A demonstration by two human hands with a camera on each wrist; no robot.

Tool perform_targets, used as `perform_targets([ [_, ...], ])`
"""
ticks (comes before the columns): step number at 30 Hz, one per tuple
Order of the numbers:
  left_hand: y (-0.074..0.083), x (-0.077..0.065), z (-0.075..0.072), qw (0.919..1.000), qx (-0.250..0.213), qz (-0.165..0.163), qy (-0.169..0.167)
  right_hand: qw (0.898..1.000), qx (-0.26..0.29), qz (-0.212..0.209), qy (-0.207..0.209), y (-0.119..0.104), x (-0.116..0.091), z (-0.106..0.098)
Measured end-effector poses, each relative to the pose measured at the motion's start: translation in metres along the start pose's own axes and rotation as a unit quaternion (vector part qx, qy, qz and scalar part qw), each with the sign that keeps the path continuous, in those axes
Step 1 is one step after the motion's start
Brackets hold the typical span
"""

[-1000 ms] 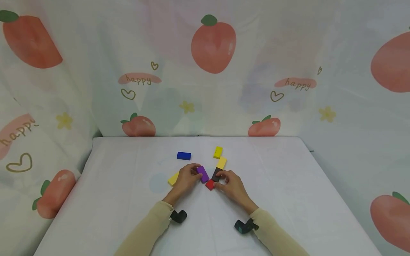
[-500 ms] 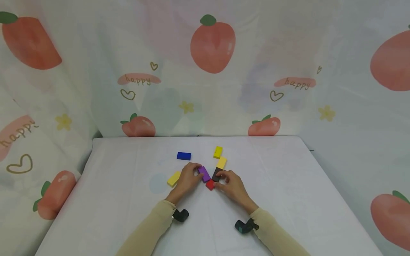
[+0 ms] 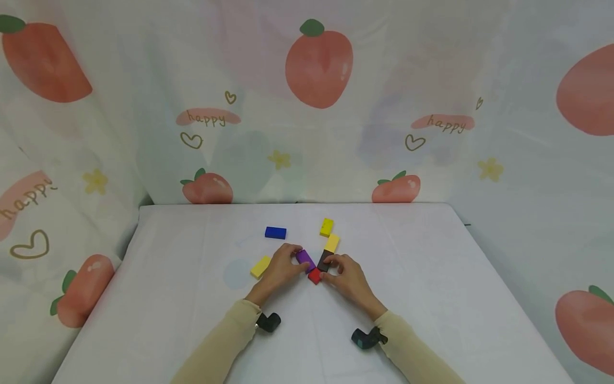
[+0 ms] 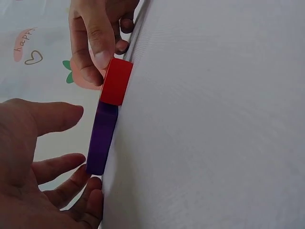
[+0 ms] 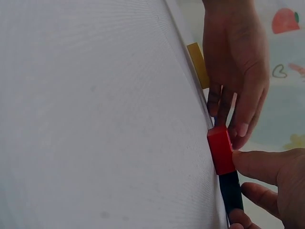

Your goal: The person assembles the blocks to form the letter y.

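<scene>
On the white table a red block (image 3: 314, 276) lies at the point of a V, with a purple block (image 3: 305, 257) slanting up to the left and a black block (image 3: 323, 260) up to the right. The person's left hand (image 3: 281, 269) curls about the purple block, fingertips at its far end; in the left wrist view the thumb stands a little off it. That view shows purple and red (image 4: 117, 82) end to end. The right hand (image 3: 352, 280) holds its thumb against the red block and its fingertips at the black one (image 5: 231, 193).
Beyond the black block lies a yellow block (image 3: 332, 243), then a brighter yellow one (image 3: 326, 227) with dark marks. A blue block (image 3: 275, 233) sits at the back left. Another yellow block (image 3: 259, 267) lies left of the left hand. A peach-patterned curtain (image 3: 307, 149) hangs behind.
The purple block has shifted slightly right, toward the red and black blocks. The left hand moved with it, and its thumb now sits nearer the red block. The right hand stays put.
</scene>
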State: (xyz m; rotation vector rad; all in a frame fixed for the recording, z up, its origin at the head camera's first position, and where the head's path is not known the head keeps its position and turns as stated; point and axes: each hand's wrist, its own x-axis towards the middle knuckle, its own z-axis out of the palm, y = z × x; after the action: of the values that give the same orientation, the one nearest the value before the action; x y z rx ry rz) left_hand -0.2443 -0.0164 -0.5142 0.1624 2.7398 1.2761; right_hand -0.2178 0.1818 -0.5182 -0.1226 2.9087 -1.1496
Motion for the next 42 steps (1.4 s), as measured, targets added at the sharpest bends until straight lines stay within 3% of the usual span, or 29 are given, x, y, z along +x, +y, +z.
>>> perform_targets([
  [17,-0.002,0.002,-0.003,0.9998,0.016,0.014,-0.002,1.000,-0.005,0.001,-0.001,-0.004,0.005,0.000],
  [31,0.003,0.001,-0.015,0.9997,-0.008,0.025,0.001,1.000,-0.001,0.003,-0.003,-0.005,0.005,0.000],
  [42,0.001,-0.001,-0.026,0.9970,-0.025,0.060,0.042,1.000,0.007,0.019,-0.007,-0.003,0.000,0.002],
])
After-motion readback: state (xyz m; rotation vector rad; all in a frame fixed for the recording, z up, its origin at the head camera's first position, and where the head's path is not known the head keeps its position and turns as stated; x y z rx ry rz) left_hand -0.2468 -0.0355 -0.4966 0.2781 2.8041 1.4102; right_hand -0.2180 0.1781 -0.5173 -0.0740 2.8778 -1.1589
